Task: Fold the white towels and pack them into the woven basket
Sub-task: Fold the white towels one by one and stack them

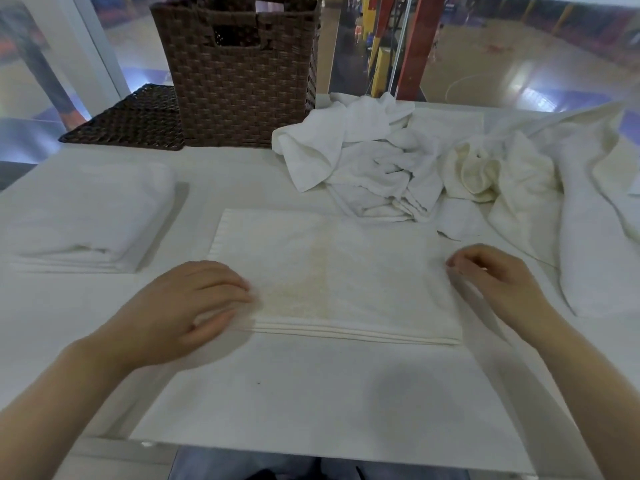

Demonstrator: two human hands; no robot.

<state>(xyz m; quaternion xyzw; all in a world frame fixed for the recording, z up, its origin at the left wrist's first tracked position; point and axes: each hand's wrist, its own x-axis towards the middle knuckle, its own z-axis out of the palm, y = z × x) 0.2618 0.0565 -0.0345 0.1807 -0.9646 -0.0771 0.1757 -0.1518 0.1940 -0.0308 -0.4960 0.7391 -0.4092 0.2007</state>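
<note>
Two hands, left hand (194, 306) and right hand (498, 275), touch one half-folded towel (346, 271).

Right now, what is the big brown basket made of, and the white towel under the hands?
The woven basket looks like dark brown wicker or a plastic imitation; flat strips cross in a checker weave with a slight sheen. The half-folded towel looks like soft matte cotton terry: a fuzzy surface with ribbed hem bands along its near edge. Neither material is certain from looks alone.
</note>
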